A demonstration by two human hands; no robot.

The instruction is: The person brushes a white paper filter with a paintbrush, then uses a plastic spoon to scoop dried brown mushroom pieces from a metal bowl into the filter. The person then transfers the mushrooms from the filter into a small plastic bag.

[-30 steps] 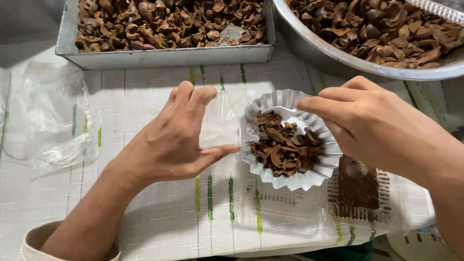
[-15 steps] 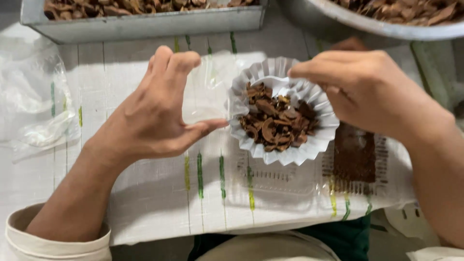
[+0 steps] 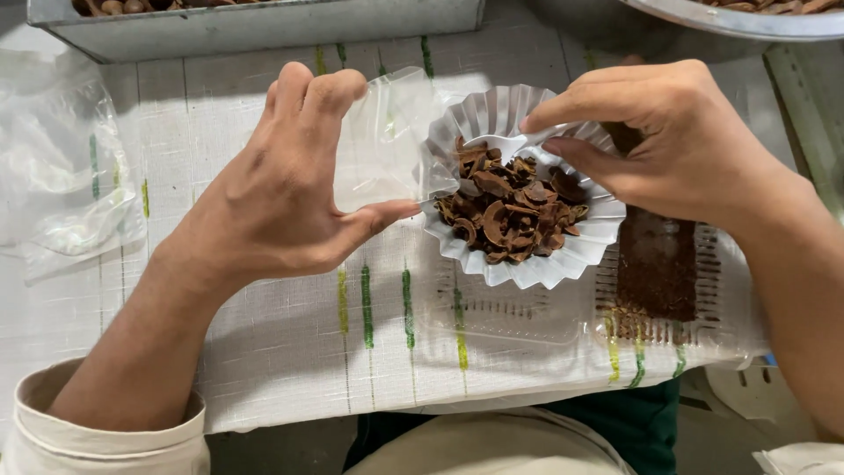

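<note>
Over at the left edge of the white woven cloth (image 3: pixel 264 352) with its green stripes, a heap of clear plastic bags (image 3: pixel 57 167) lies crumpled, and a grey metal tray (image 3: pixel 255 31) runs along the far edge. Moving in, the left hand (image 3: pixel 272 193) is spread wide, thumb stretched toward the near rim of the white fluted paper cup (image 3: pixel 527 264) and fingertips up at a small clear plastic bag (image 3: pixel 378 145), which it seems to pinch open just beside the cup. The cup sits mid-cloth, filled with brown dried shell pieces (image 3: pixel 510 207). Above it, the right hand (image 3: pixel 677 145) is curled, thumb and forefinger closed on a small white plastic spoon (image 3: pixel 510 145) over the pieces. Under the cup, a clear flat packet (image 3: pixel 655 273) shows dark brown powder near the right edge, and a round metal bowl (image 3: pixel 747 22) peeks in at the far right corner.
</note>
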